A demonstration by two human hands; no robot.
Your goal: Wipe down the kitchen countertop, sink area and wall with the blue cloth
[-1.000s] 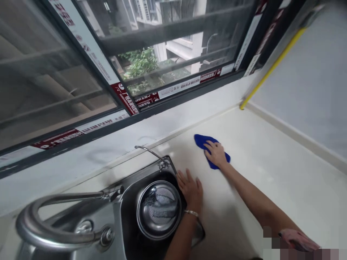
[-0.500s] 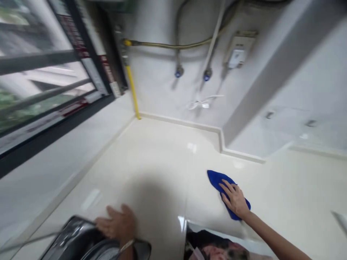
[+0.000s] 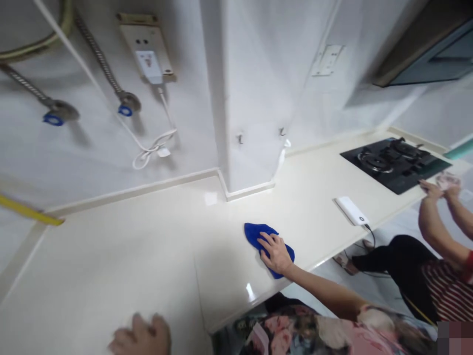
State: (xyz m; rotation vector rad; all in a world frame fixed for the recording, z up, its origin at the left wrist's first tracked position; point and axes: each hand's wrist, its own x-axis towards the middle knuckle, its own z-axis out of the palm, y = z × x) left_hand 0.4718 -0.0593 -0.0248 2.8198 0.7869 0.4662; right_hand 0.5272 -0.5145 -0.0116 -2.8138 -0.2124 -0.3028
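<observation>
My right hand (image 3: 276,253) lies flat with fingers spread on a blue cloth (image 3: 258,232), pressing it against the cream countertop (image 3: 148,246) close to its front edge. Only the fingers of my left hand (image 3: 142,336) show at the bottom edge of the view. They rest flat on the counter, somewhat blurred, and hold nothing.
A white power bank (image 3: 351,211) with a cable lies on the counter to the right. Beyond it sits a black gas hob (image 3: 391,162). Another person (image 3: 439,256) in a striped top works at the hob. A square wall pillar (image 3: 254,98) meets the counter behind the cloth.
The view has swung right, away from the window and the sink. My right hand has slid the blue cloth along the counter toward the pillar. The sink has left the view.
</observation>
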